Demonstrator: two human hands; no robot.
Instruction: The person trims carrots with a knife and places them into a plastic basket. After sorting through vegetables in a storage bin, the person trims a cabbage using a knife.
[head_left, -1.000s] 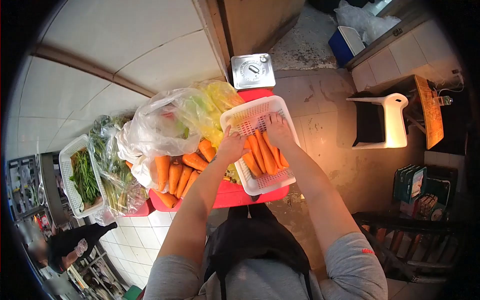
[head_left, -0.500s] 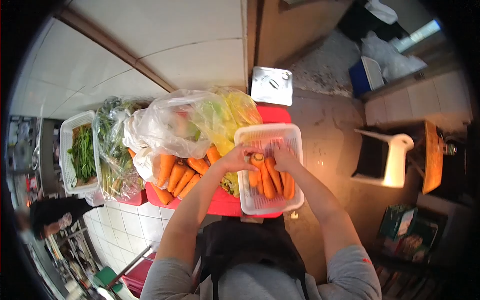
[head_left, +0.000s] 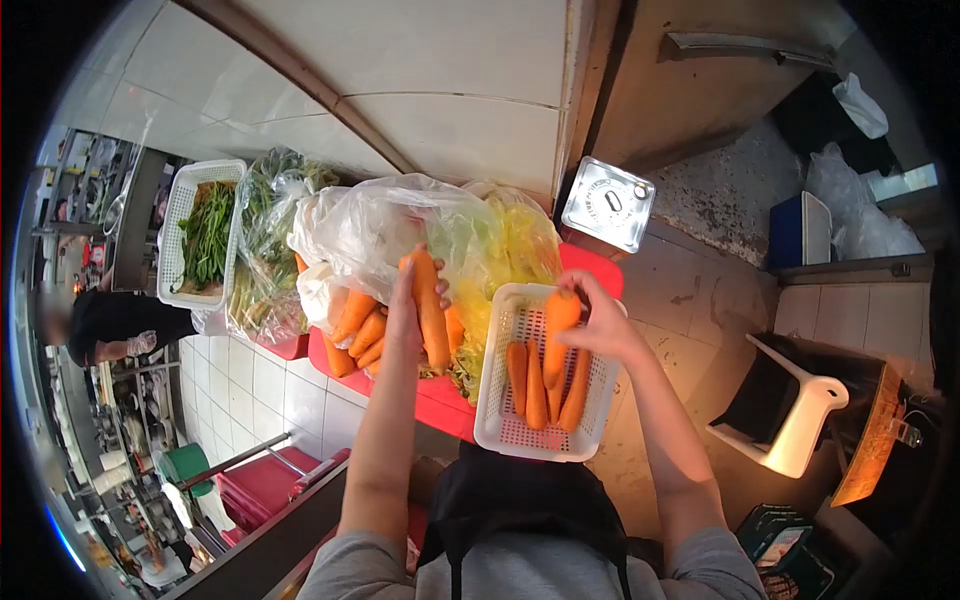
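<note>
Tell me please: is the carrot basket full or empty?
Partly filled: several carrots lie in the basket, but its holed bottom shows beside them.

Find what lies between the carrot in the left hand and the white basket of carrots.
In the head view, mainly the yellow bag shows between the held carrot and the basket, with part of another carrot visible.

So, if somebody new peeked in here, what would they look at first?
Probably the bright orange carrots: one in the left hand's fingers, left of the white basket, another in the right hand's fingers, over that basket. Next, maybe the shiny metal tin, by the far end of the red surface.
</note>
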